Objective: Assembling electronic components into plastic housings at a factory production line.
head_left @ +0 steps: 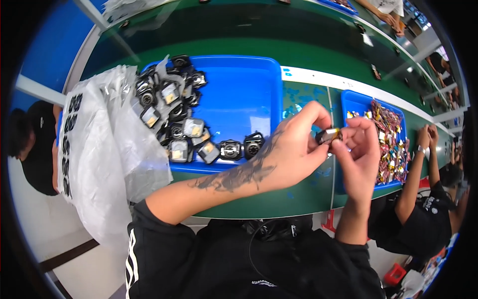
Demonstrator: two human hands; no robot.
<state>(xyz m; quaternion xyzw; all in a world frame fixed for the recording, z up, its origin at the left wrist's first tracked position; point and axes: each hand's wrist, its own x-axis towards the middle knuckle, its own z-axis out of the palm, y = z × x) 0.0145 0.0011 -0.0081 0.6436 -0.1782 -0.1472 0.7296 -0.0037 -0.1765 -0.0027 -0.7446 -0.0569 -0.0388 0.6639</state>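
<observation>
In front of me, my left hand (294, 149) and my right hand (359, 157) meet over the table, left of the smaller tray. Between their fingertips is a small dark rectangular part (327, 135) with a shiny face and a yellow edge; it looks like a small battery, but its kind is not certain. Both hands pinch it, and the fingers hide some of it. Beneath my left forearm, a big blue tray (273, 74) bears a heap of black housings (179, 128) with round, lens-like fronts. Two of these housings (230, 149) sit apart at the tray's near edge.
Right of my hands, a smaller blue tray (348, 98) holds many small shiny parts with reddish wires (391, 132). A white plastic bag (107, 134) drapes over the left tray's edge. Blue scraps (303, 94) lie on the green table (259, 199). A co-worker (423, 219) sits close on the right.
</observation>
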